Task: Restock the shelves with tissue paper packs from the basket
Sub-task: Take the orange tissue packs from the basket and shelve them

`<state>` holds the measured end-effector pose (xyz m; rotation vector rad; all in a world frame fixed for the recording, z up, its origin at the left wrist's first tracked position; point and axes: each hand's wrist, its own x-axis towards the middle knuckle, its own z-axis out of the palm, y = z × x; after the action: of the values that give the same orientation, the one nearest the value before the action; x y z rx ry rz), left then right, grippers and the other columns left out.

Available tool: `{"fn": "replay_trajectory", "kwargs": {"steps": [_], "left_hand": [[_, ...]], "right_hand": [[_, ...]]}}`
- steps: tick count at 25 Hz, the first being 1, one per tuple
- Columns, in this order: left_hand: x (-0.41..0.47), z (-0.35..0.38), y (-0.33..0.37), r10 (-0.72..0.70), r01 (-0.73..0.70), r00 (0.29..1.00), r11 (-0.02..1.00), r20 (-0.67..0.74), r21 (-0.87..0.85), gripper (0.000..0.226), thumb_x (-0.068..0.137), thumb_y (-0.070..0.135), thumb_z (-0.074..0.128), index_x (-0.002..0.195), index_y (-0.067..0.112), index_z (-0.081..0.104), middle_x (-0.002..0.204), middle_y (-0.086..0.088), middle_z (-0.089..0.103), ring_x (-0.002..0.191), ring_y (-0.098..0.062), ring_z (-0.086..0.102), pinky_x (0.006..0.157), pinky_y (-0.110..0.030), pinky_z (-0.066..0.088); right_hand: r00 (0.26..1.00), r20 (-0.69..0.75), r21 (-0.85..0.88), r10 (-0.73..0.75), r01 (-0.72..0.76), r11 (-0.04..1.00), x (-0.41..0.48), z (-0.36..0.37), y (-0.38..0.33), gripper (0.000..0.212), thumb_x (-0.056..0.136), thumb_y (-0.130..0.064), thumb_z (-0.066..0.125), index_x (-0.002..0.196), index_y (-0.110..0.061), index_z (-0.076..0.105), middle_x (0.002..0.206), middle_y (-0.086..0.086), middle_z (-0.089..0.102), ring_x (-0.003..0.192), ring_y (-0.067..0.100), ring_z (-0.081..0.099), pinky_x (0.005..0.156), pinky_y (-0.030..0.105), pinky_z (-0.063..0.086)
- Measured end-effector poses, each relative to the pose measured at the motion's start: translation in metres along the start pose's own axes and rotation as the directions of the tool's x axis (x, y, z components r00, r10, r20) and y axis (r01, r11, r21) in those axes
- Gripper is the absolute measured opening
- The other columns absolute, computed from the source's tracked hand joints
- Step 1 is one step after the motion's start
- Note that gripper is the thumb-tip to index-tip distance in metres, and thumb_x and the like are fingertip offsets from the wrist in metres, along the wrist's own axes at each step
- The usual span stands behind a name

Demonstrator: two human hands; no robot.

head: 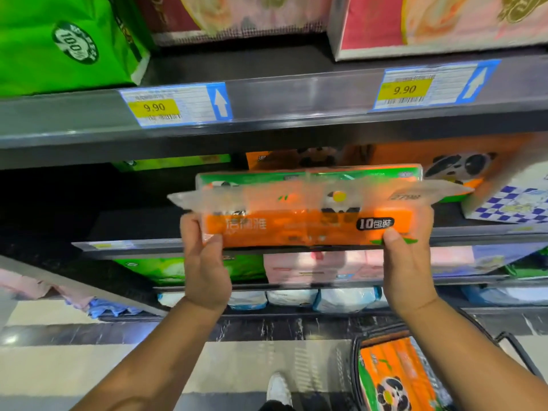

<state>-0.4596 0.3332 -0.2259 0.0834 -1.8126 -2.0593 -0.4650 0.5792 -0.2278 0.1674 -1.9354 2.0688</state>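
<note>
Orange tissue pack (pixel 308 223): ends pinched by left hand (pixel 204 262), right hand (pixel 406 262); at shelf (pixel 133 247) front edge. Slide in level, square.

A glossy green plastic bag (pixel 59 46) with a round "100%" badge sits at the left end of the top shelf (pixel 296 93). A pink-and-red printed pack (pixel 444 22) stands toward its right end. On the front edge are a left price label (pixel 176 105) and a right price label (pixel 433 84), each white with a yellow 9.90 patch and a blue arrow. One level down, at the right end, lies a blue-and-white checkered pack (pixel 510 203). A white shoe (pixel 278 390) stands on the beige floor tile (pixel 237 366).
</note>
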Motion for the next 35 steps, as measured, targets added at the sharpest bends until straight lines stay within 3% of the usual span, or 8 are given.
{"fn": "replay_trajectory", "kwargs": {"steps": [3,7,15,19,23,26,30,35], "left_hand": [[0.011,0.001,-0.007,-0.037,0.036,0.999,0.999,0.034,0.026,0.032,0.074,0.037,0.046,0.104,0.042,0.054,0.098,0.013,0.057,0.097,-0.016,0.054,0.088,-0.047,0.045],[0.027,0.002,-0.010,-0.080,0.077,0.996,0.994,0.032,0.072,0.027,0.075,0.046,0.048,0.100,0.049,0.055,0.095,0.019,0.061,0.098,-0.015,0.056,0.099,-0.051,0.043],[0.064,0.023,-0.012,-0.153,0.148,0.987,0.984,0.041,0.101,0.034,0.072,0.067,0.045,0.100,0.049,0.049,0.106,0.017,0.061,0.106,-0.010,0.059,0.099,-0.035,0.044],[0.070,0.031,-0.012,-0.205,0.168,0.974,0.939,0.096,0.299,0.040,0.084,0.062,0.053,0.118,0.050,0.035,0.124,0.011,0.054,0.104,0.000,0.052,0.091,-0.025,0.038],[0.087,0.025,-0.026,-0.204,0.074,0.956,0.863,0.211,0.499,0.092,0.065,0.052,0.075,0.136,0.038,0.019,0.141,-0.003,0.039,0.125,-0.015,0.047,0.105,-0.036,0.038],[0.098,0.028,-0.028,-0.229,0.075,0.951,0.824,0.208,0.562,0.109,0.073,0.041,0.078,0.148,0.032,-0.001,0.147,-0.004,0.034,0.131,-0.017,0.041,0.109,-0.034,0.032],[0.103,0.042,-0.036,-0.158,0.083,0.984,0.819,0.083,0.568,0.098,0.082,0.034,0.073,0.150,0.023,0.004,0.145,-0.006,0.038,0.130,-0.019,0.041,0.108,-0.036,0.034],[0.114,0.053,-0.038,-0.347,0.252,0.937,0.739,0.033,0.625,0.043,0.085,0.046,0.066,0.120,0.031,0.045,0.114,0.008,0.051,0.106,-0.012,0.046,0.089,-0.030,0.036]], "right_hand": [[0.996,-0.062,0.003,0.067,-0.067,0.998,0.004,0.007,0.009,0.066,0.081,-0.034,0.050,0.137,-0.007,0.027,0.111,-0.001,0.053,0.103,0.019,0.051,0.099,0.054,0.042],[0.985,-0.134,-0.075,0.111,-0.122,0.990,0.021,0.014,0.010,0.056,0.080,-0.036,0.046,0.134,-0.023,0.036,0.113,-0.001,0.052,0.105,0.018,0.051,0.102,0.057,0.040],[0.972,-0.202,-0.147,0.121,-0.152,0.977,0.061,0.029,0.009,0.035,0.095,-0.041,0.040,0.129,-0.036,0.035,0.122,-0.005,0.055,0.113,0.011,0.055,0.097,0.033,0.045],[0.944,-0.304,-0.256,0.127,-0.209,0.944,0.075,0.041,0.008,0.042,0.103,-0.036,0.032,0.137,-0.012,0.032,0.118,-0.005,0.047,0.107,0.011,0.045,0.084,0.009,0.034],[0.958,-0.267,-0.508,0.101,-0.230,0.830,0.078,0.038,0.025,0.035,0.097,-0.041,0.044,0.119,-0.016,0.032,0.118,0.005,0.052,0.101,0.021,0.054,0.092,0.038,0.045],[0.960,-0.225,-0.704,0.167,-0.279,0.654,0.081,0.034,0.034,0.054,0.093,-0.040,0.056,0.130,-0.010,0.030,0.134,0.013,0.048,0.112,0.033,0.056,0.096,0.044,0.047],[0.927,-0.354,-0.617,0.125,-0.332,0.714,0.083,0.029,0.037,0.050,0.087,-0.033,0.068,0.120,-0.009,0.040,0.128,0.013,0.049,0.110,0.031,0.055,0.088,0.032,0.043],[0.987,0.009,-0.913,0.161,-0.057,0.405,0.082,0.031,0.042,0.038,0.088,-0.032,0.066,0.114,-0.009,0.052,0.119,0.019,0.047,0.097,0.034,0.054,0.086,0.036,0.045]]}}
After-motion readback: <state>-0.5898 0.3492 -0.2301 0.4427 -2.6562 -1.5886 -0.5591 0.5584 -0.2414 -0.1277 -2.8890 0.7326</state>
